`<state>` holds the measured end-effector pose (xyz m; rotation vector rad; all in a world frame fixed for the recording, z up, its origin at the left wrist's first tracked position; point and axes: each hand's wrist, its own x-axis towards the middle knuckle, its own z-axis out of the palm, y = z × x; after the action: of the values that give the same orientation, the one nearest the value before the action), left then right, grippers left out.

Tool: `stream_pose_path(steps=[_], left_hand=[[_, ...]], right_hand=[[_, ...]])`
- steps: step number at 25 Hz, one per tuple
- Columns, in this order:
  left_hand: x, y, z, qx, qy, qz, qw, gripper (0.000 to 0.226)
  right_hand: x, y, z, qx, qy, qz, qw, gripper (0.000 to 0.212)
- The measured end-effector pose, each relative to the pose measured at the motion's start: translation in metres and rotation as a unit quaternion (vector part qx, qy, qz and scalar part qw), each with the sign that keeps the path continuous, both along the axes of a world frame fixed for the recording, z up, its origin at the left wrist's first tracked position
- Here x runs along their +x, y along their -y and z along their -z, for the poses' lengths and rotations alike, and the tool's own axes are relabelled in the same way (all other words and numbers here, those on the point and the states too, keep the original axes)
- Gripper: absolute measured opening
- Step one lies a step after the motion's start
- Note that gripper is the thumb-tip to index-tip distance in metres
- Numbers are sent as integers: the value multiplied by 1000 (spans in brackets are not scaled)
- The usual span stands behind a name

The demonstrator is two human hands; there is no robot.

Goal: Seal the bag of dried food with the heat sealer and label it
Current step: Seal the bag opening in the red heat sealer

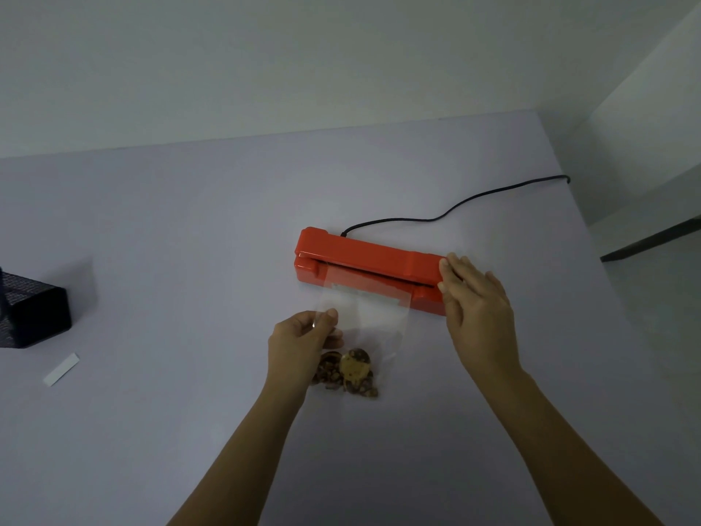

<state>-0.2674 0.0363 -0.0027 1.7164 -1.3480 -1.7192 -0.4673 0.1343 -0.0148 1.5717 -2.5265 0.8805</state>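
Bag [364, 320] of dried food [347, 372] lies on the table [170, 241], its open top fed into the slot of the red heat sealer [364, 265], food gathered at the near end. Left hand [303, 343] pinches the bag's left edge; right hand [478, 313] rests open and flat on the sealer's right end. Judgement: keep the film flat and unwrinkled, food clear, then press evenly. White label strip [60, 369] lies far left, beside a dark mesh holder [34, 317]. No legible writing or brand.
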Motion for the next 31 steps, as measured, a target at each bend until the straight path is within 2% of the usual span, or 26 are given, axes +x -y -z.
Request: stream_pose_path(steps=[4,6,8,10,12,14,16,19,22,24,26,31], left_hand=[[1,1,3,2,4,4,1000,21],[1,1,4,2,3,4,1000,21],[1,1,4,1,2,4,1000,21],[1,1,5,3,3,9,1000,22],[2,1,5,2,0,7,1000,22],[2,0,4,-8,2,10,1000,18],[0,0,2,-28,11,21,999,14],[0,2,5,-133,45,94,986,40],[-1,8,14,-269,88,212,935,58],[-3,11,16,-319,131,261,901,63],[-6,13,17,-325,154,272,892,64],[-10,13,19,-332,165,270,889,64]], right_hand=[[-7,2,-21,-51,-1,-42,998,40],[-7,5,-39,-112,1,-56,992,50],[-5,12,-60,-185,41,-45,981,60],[-2,19,-71,-246,88,3,965,56],[6,20,-71,-282,133,72,947,41],[21,14,-60,-265,184,128,938,24],[41,3,-43,-204,249,157,934,19],[62,-8,-19,-59,343,203,915,22],[68,-5,-9,59,431,217,874,29],[67,2,-11,72,484,209,847,34],[67,8,-13,52,503,209,837,30],[68,15,-15,23,472,208,857,20]])
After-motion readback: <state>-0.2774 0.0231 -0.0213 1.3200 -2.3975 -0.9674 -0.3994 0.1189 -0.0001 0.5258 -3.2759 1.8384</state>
